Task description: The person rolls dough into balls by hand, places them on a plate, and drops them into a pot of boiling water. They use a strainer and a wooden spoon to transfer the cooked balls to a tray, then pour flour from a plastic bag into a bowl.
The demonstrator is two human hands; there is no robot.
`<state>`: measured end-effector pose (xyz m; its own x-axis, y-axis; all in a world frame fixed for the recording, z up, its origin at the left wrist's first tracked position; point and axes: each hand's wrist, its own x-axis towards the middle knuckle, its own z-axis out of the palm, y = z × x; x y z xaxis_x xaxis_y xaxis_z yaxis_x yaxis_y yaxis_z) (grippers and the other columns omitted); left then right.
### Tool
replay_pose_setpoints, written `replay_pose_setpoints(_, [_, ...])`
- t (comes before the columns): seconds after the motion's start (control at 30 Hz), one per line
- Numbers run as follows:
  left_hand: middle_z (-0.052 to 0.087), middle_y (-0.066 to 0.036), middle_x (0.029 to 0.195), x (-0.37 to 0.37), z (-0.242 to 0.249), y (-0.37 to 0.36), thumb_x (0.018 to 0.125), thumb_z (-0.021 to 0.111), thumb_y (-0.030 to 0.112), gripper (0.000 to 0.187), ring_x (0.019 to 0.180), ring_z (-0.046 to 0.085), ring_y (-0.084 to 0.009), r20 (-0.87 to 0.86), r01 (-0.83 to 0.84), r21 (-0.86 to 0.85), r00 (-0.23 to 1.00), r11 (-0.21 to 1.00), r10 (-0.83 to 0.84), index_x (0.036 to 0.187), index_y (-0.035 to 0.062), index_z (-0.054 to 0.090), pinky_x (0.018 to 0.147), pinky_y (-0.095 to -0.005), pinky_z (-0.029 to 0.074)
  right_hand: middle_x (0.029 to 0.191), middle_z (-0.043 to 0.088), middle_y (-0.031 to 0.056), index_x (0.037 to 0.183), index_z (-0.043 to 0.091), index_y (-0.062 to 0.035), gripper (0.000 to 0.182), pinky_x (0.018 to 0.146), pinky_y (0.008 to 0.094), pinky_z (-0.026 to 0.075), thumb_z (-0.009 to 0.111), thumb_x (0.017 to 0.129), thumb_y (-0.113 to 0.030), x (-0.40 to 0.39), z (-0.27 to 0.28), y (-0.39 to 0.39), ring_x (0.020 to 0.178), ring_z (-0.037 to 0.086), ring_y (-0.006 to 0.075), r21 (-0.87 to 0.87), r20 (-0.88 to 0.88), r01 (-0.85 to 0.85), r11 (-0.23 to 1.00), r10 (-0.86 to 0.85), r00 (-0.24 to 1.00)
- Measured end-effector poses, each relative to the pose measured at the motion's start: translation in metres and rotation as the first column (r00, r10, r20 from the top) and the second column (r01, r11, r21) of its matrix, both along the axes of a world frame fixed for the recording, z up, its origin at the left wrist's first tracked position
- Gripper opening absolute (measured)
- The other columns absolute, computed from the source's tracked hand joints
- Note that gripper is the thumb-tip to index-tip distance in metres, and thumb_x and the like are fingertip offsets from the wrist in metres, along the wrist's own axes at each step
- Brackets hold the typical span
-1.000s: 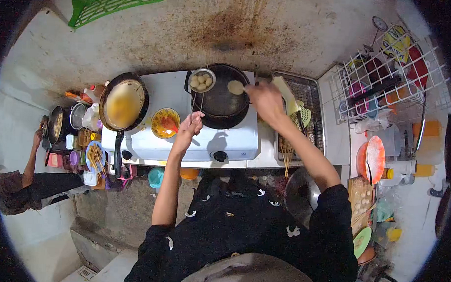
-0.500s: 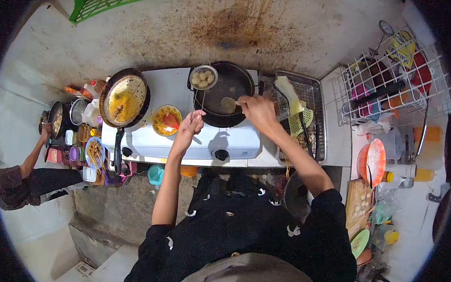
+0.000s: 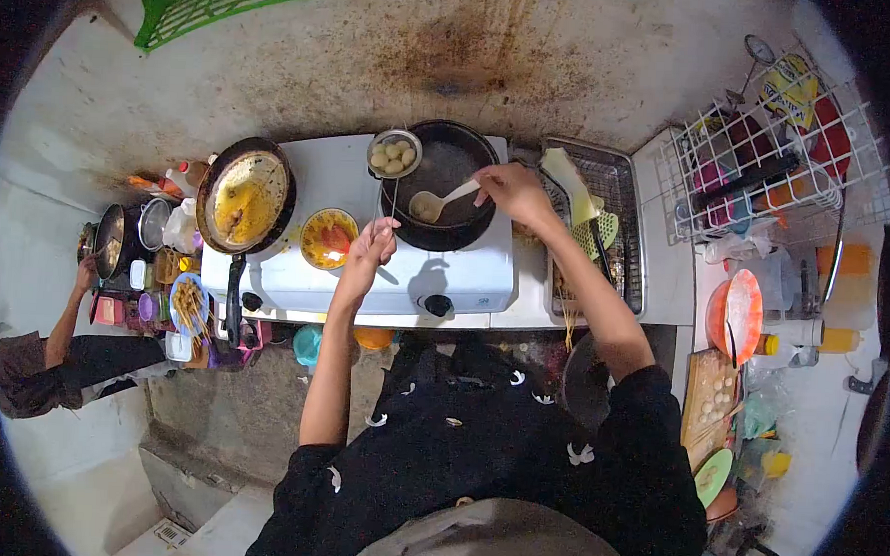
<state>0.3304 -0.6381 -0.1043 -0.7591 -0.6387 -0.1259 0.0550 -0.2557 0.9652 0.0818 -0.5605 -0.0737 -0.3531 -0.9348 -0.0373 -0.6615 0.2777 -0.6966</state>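
My left hand [image 3: 367, 256] is closed on the thin handle of a round strainer [image 3: 396, 183]. Several pale balls [image 3: 392, 159] lie in its basket, which is held over the left rim of a dark pot [image 3: 451, 241]. With my right hand [image 3: 517, 194] I grip the light handle of a ladle [image 3: 428, 208], tilted over the pot. Its bowl holds something round and pale, above dark liquid. Left of my left hand, a bowl [image 3: 328, 239] of yellow-orange food stands on the white stove [image 3: 366, 293].
A frying pan [image 3: 246, 195] with yellow residue sits on the stove's left. Farther left a co-worker's hand [image 3: 87, 270] is at another pan [image 3: 113, 239]. Right of the pot are a wire-lined tray [image 3: 634, 255], a white wire rack [image 3: 683, 188] and a red-orange plate [image 3: 744, 318].
The ladle has moved left in the pot and its handle now shows; something pale is in its bowl. My left hand and the strainer have shifted slightly left.
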Motion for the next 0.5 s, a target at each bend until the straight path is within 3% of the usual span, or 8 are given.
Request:
replay_pose_setpoints(0.07, [0.032,0.006,0.059,0.001,0.002,0.000,0.088,0.043,0.024,0.026,0.054,0.028,-0.0035,0.009,-0.002,0.002,1.000,1.000,0.002,0.102,0.0020,0.045,0.050,-0.0173,0.023,0.071,0.063,0.0039,0.087,0.063,-0.0087,0.022,0.069,0.0342,0.045,0.047,0.082,-0.023,-0.006,0.004,-0.003,0.074,0.060,0.0251,0.003,0.030,-0.019,1.000,0.019,0.999])
replay_pose_setpoints(0.13, [0.032,0.006,0.059,0.001,0.007,0.001,0.089,0.043,0.024,0.026,0.054,0.028,-0.0035,0.024,-0.007,-0.003,1.000,1.000,0.007,0.102,0.0019,0.045,0.050,-0.0173,0.023,0.071,0.064,0.0064,0.091,0.061,-0.0008,0.025,0.063,0.0238,0.043,0.048,0.083,-0.020,-0.010,0.011,-0.004,0.067,0.058,0.0113,0.062,0.024,-0.048,0.997,0.046,0.999])
replay_pose_setpoints(0.23, [0.032,0.006,0.059,0.002,0.008,0.002,0.089,0.043,0.023,0.025,0.053,0.027,-0.0034,0.047,-0.011,-0.012,0.999,1.000,0.011,0.102,0.0017,0.045,0.050,-0.0172,0.022,0.071,0.064,0.0062,0.091,0.061,0.0005,0.025,0.065,0.0235,0.043,0.047,0.083,-0.019,-0.015,0.020,-0.004,0.070,0.058,0.0098,0.029,0.002,-0.072,0.997,0.072,0.997])
replay_pose_setpoints(0.27, [0.032,0.006,0.059,0.002,0.008,0.002,0.089,0.042,0.023,0.025,0.053,0.027,-0.0034,0.053,-0.010,-0.019,0.999,1.000,0.011,0.101,0.0017,0.045,0.050,-0.0170,0.022,0.071,0.064,0.0062,0.091,0.061,0.0005,0.025,0.065,0.0235,0.043,0.047,0.083,-0.019,-0.019,0.018,-0.005,0.070,0.058,0.0098,0.030,0.001,-0.073,0.997,0.073,0.997])
replay_pose_setpoints(0.33, [0.031,0.007,0.059,0.002,0.003,0.001,0.089,0.042,0.026,0.025,0.052,0.026,-0.0023,0.042,-0.009,-0.030,0.999,1.000,0.010,0.101,0.0042,0.045,0.048,-0.0162,0.021,0.072,0.064,0.0054,0.083,0.063,-0.0076,0.023,0.063,0.0295,0.045,0.046,0.082,-0.023,-0.028,0.011,-0.004,0.066,0.059,0.0207,0.093,0.066,-0.010,0.996,0.004,0.998])
replay_pose_setpoints(0.43, [0.030,0.008,0.059,0.002,-0.002,0.001,0.089,0.042,0.027,0.024,0.051,0.026,-0.0012,0.031,-0.006,-0.034,0.999,0.999,0.007,0.101,0.0061,0.046,0.047,-0.0153,0.020,0.072,0.063,0.0061,0.084,0.064,-0.0096,0.023,0.063,0.0280,0.045,0.046,0.083,-0.025,-0.036,0.028,0.002,0.066,0.059,0.0186,-0.043,0.049,-0.052,0.998,0.055,0.997])
replay_pose_setpoints(0.5, [0.031,0.008,0.059,0.002,-0.007,0.000,0.089,0.043,0.027,0.025,0.052,0.026,-0.0013,0.032,-0.004,-0.027,0.999,1.000,0.005,0.101,0.0055,0.045,0.047,-0.0152,0.020,0.072,0.063,0.0057,0.084,0.064,-0.0102,0.023,0.063,0.0278,0.045,0.046,0.083,-0.025,-0.051,0.030,0.002,0.066,0.059,0.0184,-0.041,0.031,-0.043,0.998,0.044,0.999])
